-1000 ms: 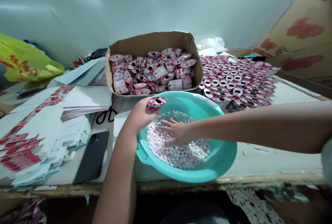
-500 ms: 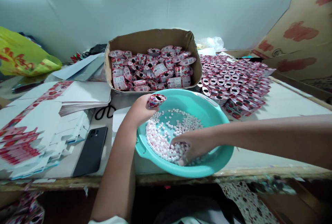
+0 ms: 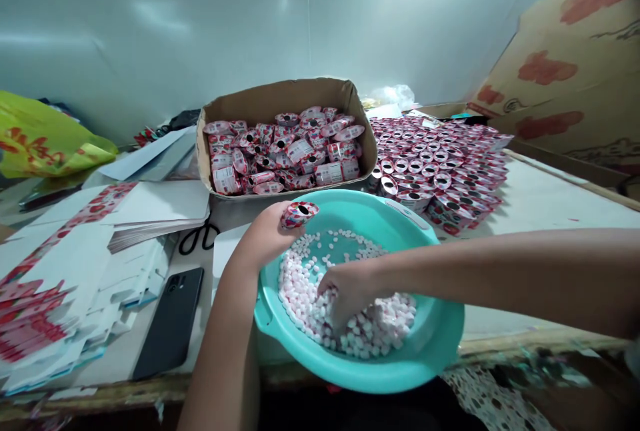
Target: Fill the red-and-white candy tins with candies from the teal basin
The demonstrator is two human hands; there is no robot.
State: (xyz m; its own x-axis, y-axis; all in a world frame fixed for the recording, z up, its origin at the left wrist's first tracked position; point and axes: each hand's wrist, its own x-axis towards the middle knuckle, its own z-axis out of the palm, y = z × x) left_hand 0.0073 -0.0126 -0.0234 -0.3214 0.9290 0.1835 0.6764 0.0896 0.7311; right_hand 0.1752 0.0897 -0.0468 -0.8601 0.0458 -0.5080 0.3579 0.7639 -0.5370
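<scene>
My left hand [image 3: 265, 238] is closed around a small pink-and-red printed carton [image 3: 299, 215], held over the left rim of a turquoise plastic basin [image 3: 345, 378]. The carton's oval top, with a dark hole in it, faces up. Small pinkish-white candies [image 3: 367, 336] cover much of the basin's floor. Among them, my right hand [image 3: 347, 288] reaches in from the right with its fingers curled down. Its fingertips are partly buried and blurred, so how many candies it grips is hidden.
Behind the basin, a cardboard box [image 3: 287, 94] holds many similar cartons. More cartons [image 3: 440, 164] stand packed upright at the right. On the left lie a phone [image 3: 170, 324], black-handled scissors [image 3: 199, 238], flat white card sheets [image 3: 160, 201] and a yellow bag [image 3: 45, 138].
My right hand has moved leftward through the candies, which now spread further toward the near right of the basin. The basin's near rim sits lower in view. My left hand keeps hold of the carton.
</scene>
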